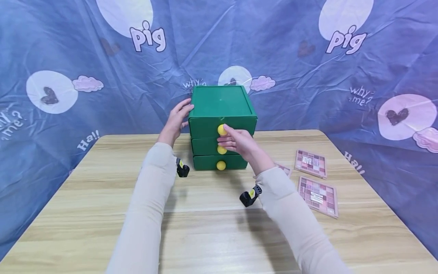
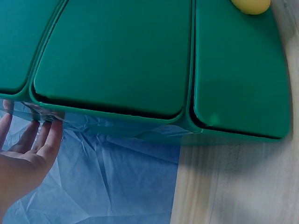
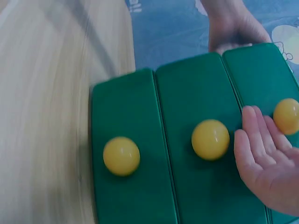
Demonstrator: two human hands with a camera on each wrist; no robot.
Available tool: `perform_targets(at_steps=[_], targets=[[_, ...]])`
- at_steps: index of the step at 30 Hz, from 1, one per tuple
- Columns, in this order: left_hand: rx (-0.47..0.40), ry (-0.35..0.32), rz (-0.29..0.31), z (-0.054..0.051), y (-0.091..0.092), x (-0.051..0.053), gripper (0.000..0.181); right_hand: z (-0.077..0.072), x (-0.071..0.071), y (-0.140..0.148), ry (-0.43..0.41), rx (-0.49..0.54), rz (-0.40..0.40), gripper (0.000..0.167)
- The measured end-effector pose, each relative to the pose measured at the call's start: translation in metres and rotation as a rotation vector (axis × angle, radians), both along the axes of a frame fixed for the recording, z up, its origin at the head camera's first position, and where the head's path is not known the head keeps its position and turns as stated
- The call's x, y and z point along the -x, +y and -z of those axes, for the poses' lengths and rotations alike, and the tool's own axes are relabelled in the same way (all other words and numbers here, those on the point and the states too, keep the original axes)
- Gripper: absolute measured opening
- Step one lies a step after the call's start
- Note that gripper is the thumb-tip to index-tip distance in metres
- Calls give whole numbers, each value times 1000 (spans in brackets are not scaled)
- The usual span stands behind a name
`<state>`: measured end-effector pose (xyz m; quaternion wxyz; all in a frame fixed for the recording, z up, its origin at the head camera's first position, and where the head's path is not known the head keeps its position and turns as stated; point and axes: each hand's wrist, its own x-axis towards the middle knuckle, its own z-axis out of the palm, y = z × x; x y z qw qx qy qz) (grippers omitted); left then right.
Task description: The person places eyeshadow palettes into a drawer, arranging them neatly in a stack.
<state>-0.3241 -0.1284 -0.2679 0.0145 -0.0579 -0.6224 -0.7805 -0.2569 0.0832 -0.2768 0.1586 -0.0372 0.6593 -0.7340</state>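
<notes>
A green three-drawer box with round yellow knobs stands on the table. My left hand rests against its left side near the top, fingers extended; the left wrist view shows this hand with its fingertips at the side wall. At the front, my right hand pinches the top knob between thumb and fingers. In the right wrist view the fingers lie beside that top knob, and the thumb is out of sight. The middle knob is just below the fingers. All the drawers look closed.
On the right of the wooden table lie two pink palettes, one farther back and one nearer. Another pink palette is partly hidden behind my right forearm. A blue printed cloth hangs behind the table.
</notes>
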Motion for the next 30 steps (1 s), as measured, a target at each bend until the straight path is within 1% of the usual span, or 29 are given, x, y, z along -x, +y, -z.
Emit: perform_targets(at_steps=[3,6,10,13,17,24,30], targets=[[-5,-7,-1,0,-1,0,47,2,-1,-7,-38,49,89,40],[-11,-10,0,0,-1,0,47,4,-2,-12,-40,83,161,40],[-17,-9,1,1,-1,1,46,7,-6,-16,-32,155,210,41],[-19,-12,0,1,-1,2,46,8,-8,-17,-51,197,231,37],[-22,-17,-4,2,0,3,47,10,-12,-18,-67,203,246,31],[-28,-14,-2,2,0,1,47,13,-26,-20,-48,235,274,29],[-5,-22,-6,2,0,2,47,16,-39,-21,-34,252,291,29]])
